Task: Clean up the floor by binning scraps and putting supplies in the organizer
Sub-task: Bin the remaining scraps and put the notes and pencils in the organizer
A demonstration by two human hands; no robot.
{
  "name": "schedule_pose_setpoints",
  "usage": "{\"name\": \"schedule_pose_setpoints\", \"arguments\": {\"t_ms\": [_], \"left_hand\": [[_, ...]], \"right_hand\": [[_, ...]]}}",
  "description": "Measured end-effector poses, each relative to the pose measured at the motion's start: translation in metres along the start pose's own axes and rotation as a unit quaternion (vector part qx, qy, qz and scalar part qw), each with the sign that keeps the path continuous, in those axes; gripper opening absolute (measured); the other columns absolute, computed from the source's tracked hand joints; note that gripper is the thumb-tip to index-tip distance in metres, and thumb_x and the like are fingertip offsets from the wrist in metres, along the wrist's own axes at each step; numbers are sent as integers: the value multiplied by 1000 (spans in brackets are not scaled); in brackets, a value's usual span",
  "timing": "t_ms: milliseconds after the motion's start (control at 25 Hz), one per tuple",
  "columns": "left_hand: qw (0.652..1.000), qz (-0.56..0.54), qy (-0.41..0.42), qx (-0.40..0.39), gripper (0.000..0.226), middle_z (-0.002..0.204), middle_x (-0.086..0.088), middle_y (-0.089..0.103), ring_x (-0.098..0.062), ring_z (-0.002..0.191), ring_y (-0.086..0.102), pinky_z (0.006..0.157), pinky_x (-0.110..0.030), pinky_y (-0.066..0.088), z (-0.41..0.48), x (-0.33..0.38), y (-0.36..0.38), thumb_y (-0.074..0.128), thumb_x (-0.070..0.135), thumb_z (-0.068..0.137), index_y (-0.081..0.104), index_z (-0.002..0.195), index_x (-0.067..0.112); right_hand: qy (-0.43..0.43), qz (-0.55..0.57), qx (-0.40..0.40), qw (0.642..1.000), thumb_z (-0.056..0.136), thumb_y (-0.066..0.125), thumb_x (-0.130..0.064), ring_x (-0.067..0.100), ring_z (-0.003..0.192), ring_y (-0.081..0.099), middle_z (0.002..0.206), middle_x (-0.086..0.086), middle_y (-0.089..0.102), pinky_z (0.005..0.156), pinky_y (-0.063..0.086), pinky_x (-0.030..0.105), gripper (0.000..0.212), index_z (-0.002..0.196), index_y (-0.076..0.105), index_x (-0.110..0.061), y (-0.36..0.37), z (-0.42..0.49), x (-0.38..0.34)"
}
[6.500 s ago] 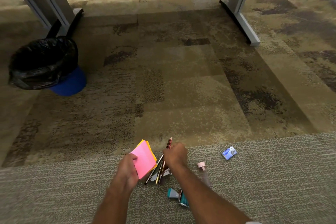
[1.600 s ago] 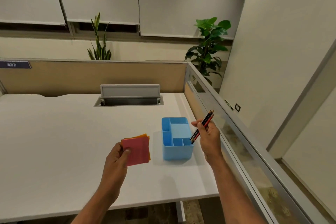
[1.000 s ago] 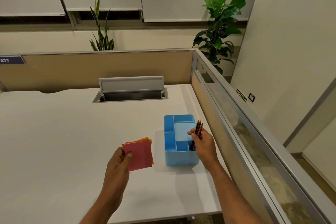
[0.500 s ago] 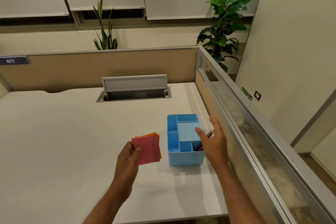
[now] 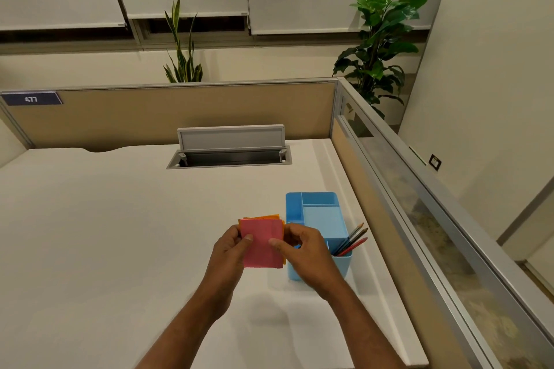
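Sticky notes (image 5: 262, 244), pink over orange, pinched between your left hand (image 5: 229, 252) and right hand (image 5: 302, 252), above the white desk (image 5: 105, 234). Blue organizer (image 5: 317, 213) just right; pencils (image 5: 352, 241) lean in its near-right compartment.

Pencils (image 5: 351, 242) in organizer (image 5: 311, 204), right corner.

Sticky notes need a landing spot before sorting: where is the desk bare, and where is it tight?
Bare: the white desk left of both hands, up to the cable tray. Tight: the strip between the blue organizer, holding pencils, and the side partition. Both hands hold the sticky notes.
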State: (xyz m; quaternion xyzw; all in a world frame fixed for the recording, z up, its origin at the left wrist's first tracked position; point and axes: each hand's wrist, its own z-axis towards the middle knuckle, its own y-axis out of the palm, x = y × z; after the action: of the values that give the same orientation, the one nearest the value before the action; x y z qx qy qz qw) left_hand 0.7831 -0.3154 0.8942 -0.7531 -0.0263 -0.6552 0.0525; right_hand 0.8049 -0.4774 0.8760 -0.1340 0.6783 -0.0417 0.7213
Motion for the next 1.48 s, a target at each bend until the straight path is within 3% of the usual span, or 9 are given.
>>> {"name": "schedule_pose_setpoints", "arguments": {"t_ms": [80,200,320,440,720,920,1080,1240,1480], "left_hand": [[1000,-1,10,7,18,120,8,68,-7,110,63,76,-15,48,3,3,-3,54,26,101,59,117,32],[999,1,17,35,29,126,15,64,2,118,57,80,-13,42,2,1,-14,59,31,98,56,127,33],[998,19,20,57,26,127,17,64,5,118,56,78,-14,43,-4,-6,-27,57,33,99,56,124,37],[995,36,36,83,21,125,19,65,7,118,55,88,-22,45,-7,-10,-37,55,32,100,57,118,42],[990,72,55,106,20,118,21,69,14,112,57,97,-25,43,-14,-22,-55,55,28,100,60,115,40],[987,90,52,119,20,116,15,70,17,109,57,92,-19,42,-19,-30,-67,56,24,100,61,115,36],[987,98,40,122,19,117,18,69,10,115,56,104,-35,45,-24,-32,-72,55,27,100,60,115,37],[984,121,57,122,20,123,18,66,-1,122,56,109,-38,43,-31,-31,-80,54,30,101,59,119,38],[965,202,106,132,37,144,14,51,-13,136,46,101,-28,42,-70,-25,-112,48,37,101,49,138,32]], "right_hand": [[4,24,26,999,90,71,-31,7,88,67,92,-6,72,71,57,22,14,101,72,-22,-4,9,0],[25,24,212,977,89,70,-15,24,80,68,84,8,70,68,57,40,7,88,67,-9,-19,30,1],[46,-24,342,938,89,66,-10,24,64,61,75,10,65,51,49,28,12,83,59,-3,-25,51,4],[51,-43,351,934,90,62,-9,15,55,53,66,3,57,46,37,18,20,73,52,-12,-14,72,10],[95,-175,363,910,91,60,-21,28,83,62,87,10,67,62,50,34,14,86,63,-9,9,105,32],[88,-294,336,891,95,56,-44,28,93,57,98,13,64,81,51,42,37,91,67,-9,20,114,41],[112,-334,293,889,85,68,-54,28,102,56,109,11,60,88,48,41,45,102,63,-12,19,108,40],[52,-280,328,900,87,68,-48,28,103,54,110,11,58,88,46,41,44,111,61,-13,24,80,23],[-94,-229,350,904,90,69,-29,22,101,53,105,4,61,85,46,38,17,102,65,-16,76,-6,-19]]}}
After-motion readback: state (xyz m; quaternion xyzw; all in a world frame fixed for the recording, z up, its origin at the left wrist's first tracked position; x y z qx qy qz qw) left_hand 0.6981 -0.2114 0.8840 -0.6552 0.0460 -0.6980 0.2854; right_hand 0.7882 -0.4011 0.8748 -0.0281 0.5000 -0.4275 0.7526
